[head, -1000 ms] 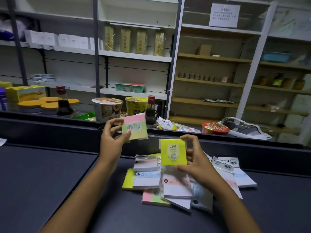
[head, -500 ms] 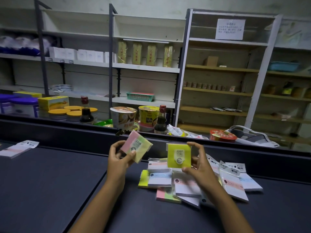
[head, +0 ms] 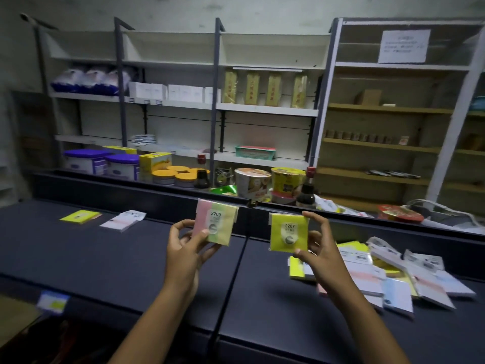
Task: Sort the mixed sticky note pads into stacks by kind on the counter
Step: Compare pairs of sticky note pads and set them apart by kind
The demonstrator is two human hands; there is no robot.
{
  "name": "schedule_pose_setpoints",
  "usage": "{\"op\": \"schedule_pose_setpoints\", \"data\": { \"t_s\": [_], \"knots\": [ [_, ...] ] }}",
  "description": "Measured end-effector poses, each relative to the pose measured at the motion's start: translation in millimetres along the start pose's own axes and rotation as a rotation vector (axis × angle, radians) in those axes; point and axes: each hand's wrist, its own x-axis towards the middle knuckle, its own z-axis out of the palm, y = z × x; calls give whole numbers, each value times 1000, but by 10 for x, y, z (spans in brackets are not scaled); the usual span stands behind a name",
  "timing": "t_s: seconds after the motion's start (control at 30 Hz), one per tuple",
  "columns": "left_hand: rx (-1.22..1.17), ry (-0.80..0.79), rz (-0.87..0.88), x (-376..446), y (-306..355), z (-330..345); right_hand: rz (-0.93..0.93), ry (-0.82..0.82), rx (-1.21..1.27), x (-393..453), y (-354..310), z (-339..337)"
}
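Note:
My left hand (head: 185, 244) pinches a pink, green and yellow striped pad (head: 215, 222) marked 2209, held up above the dark counter (head: 110, 256). My right hand (head: 321, 254) pinches a plain yellow pad (head: 288, 232) marked 2207 by its right edge, also lifted. A mixed heap of wrapped pads (head: 388, 277) lies on the counter to the right, partly hidden behind my right wrist. Far left on the counter sit a lone yellow pad (head: 80, 216) and a pale striped pad (head: 123, 220), side by side.
A raised dark ledge (head: 131, 190) runs along the counter's back. Behind it stand tubs, jars, sauce bottles (head: 307, 190) and noodle cups (head: 252, 182). Shelving fills the back wall. A seam (head: 233, 279) splits the counter down the middle.
The view has swung left, so the heap now lies to the right and the two pads at far left show. Both hands still hold their pads; the striped pad has turned more upright.

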Motion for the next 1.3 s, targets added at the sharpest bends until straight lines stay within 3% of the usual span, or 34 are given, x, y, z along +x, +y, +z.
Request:
{"op": "schedule_pose_setpoints", "data": {
  "t_s": [0.5, 1.3],
  "knots": [
    [154, 228, 162, 7, 1144, -1572, -92, -125, 75, -83, -450, 1811],
    [140, 454, 339, 1292, 1584, -2664, -166, -331, 100, 1272, -347, 3697]
  ]
}}
